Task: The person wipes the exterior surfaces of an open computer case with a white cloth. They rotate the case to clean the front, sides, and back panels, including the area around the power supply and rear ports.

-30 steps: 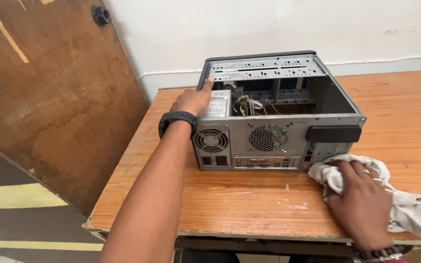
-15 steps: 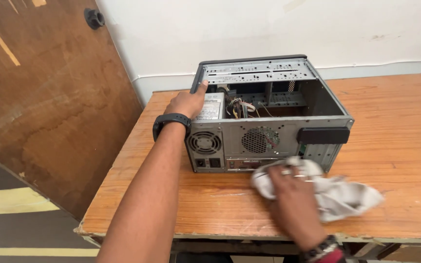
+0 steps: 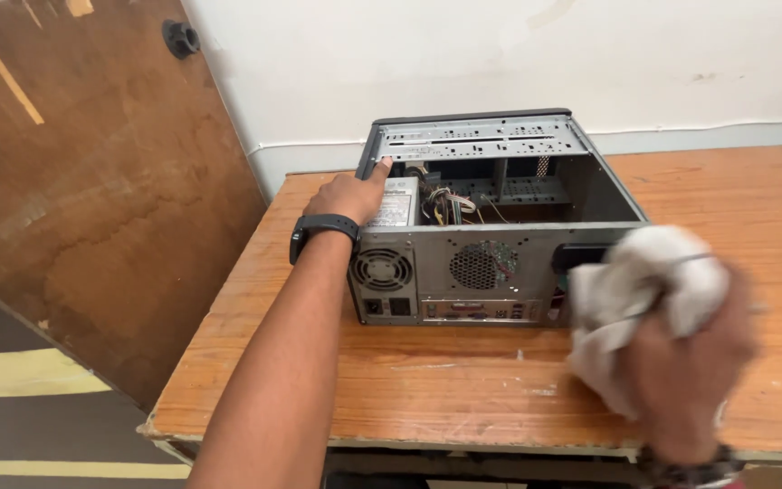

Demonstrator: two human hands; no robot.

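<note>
Even, soft indoor light, faint shadows; only the right hand (image 3: 690,362) and cloth (image 3: 635,281) are motion-blurred.

The right hand (image 3: 690,362) and its white cloth (image 3: 635,290) are motion-blurred, hiding the computer case's (image 3: 491,217) right rear corner.
</note>
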